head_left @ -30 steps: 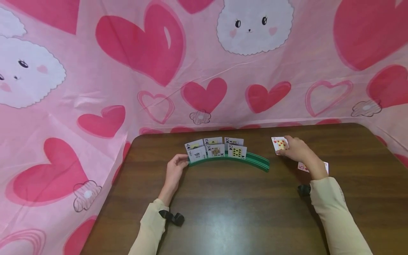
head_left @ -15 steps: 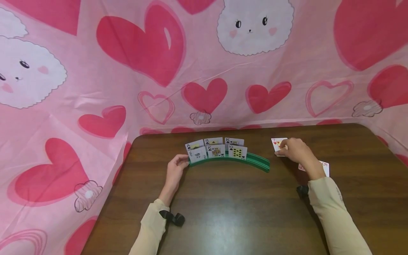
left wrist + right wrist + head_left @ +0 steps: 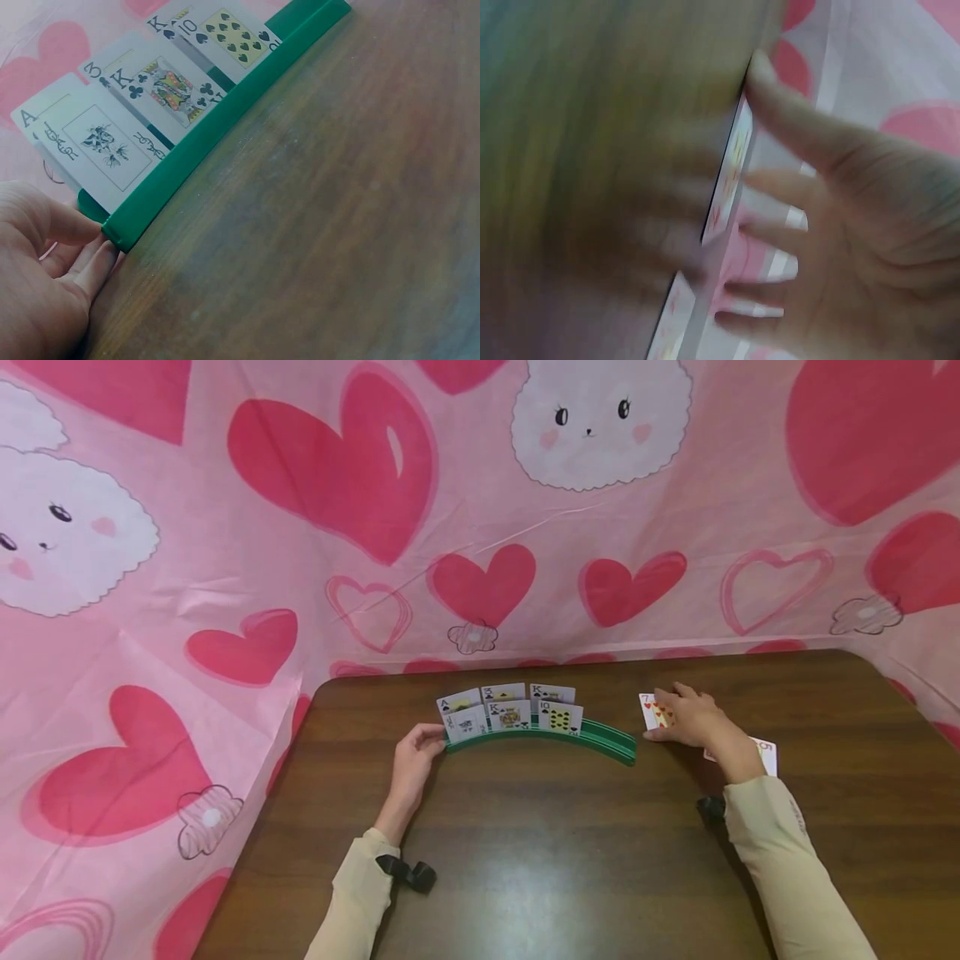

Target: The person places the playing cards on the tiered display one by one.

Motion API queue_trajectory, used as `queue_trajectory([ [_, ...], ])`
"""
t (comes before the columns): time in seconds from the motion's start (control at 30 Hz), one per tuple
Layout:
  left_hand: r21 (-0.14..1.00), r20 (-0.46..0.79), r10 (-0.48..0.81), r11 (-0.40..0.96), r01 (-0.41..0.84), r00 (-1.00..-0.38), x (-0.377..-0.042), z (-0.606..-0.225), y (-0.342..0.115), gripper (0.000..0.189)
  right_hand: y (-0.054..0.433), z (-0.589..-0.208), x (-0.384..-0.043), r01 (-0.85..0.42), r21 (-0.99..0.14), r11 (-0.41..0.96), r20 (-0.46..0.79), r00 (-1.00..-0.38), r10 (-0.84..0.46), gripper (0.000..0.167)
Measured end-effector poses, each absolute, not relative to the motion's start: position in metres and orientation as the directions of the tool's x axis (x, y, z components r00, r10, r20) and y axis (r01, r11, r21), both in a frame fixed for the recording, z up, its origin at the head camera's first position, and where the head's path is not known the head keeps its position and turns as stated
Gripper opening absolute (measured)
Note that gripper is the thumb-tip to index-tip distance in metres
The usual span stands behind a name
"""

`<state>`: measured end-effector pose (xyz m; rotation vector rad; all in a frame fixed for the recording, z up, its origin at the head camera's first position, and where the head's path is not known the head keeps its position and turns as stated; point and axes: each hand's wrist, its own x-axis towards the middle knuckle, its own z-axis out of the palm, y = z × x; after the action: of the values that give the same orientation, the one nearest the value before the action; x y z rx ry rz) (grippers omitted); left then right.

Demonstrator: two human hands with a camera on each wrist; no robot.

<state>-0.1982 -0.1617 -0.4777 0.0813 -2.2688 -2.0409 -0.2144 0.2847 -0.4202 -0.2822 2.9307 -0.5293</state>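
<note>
My left hand point(image 3: 415, 760) pinches the left end of a curved green playing card holder point(image 3: 606, 743) between thumb and fingers. In its back row stand an ace, a three point(image 3: 504, 692) and a king point(image 3: 553, 692). Before them stand a joker point(image 3: 105, 154), a king of clubs point(image 3: 510, 716) and a ten of spades point(image 3: 560, 718). On the right, my right hand point(image 3: 693, 718) hovers over a seven of hearts point(image 3: 656, 712) lying face up. Its fingers are spread and its thumb tip point(image 3: 759, 66) is at the card's edge; whether it touches is blurred.
A red five card point(image 3: 768, 755) lies on the brown table point(image 3: 525, 843), partly under my right wrist. Pink heart-patterned cloth point(image 3: 480, 510) hangs behind the table and along its left side. A black wrist camera point(image 3: 408, 872) sits on the left sleeve.
My right hand has lowered the seven of hearts slightly toward me, and its fingers have spread off the card. The left hand keeps its grip on the card holder.
</note>
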Motion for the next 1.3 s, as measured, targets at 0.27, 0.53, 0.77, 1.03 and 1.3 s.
queue_trajectory([
  [0.27,0.994,0.033,-0.100,0.106,0.022,-0.994,-0.199,-0.480,-0.161,0.022,0.290,-0.422,-0.215,-0.133,-0.403,0.905,-0.115,-0.974,-0.194,0.073],
  [0.53,0.994,0.019,-0.093,0.112,0.008,-0.995,-0.197,-0.474,-0.160,0.022,0.293,-0.419,-0.215,-0.137,-0.420,0.897,-0.124,-0.971,-0.206,0.096],
  [0.77,0.993,0.035,-0.109,0.115,0.022,-0.993,-0.199,-0.479,-0.160,0.021,0.298,-0.417,-0.216,-0.114,-0.478,0.871,-0.196,-0.953,-0.232,0.072],
  [1.03,0.993,0.028,-0.106,0.114,0.015,-0.994,-0.199,-0.480,-0.160,0.021,0.307,-0.415,-0.216,-0.151,-0.522,0.839,0.069,-0.988,-0.136,0.028],
  [1.3,0.994,0.037,-0.104,0.110,0.025,-0.994,-0.198,-0.478,-0.160,0.021,0.301,-0.394,-0.209,-0.101,-0.743,0.661,0.197,-0.978,0.072,0.036],
])
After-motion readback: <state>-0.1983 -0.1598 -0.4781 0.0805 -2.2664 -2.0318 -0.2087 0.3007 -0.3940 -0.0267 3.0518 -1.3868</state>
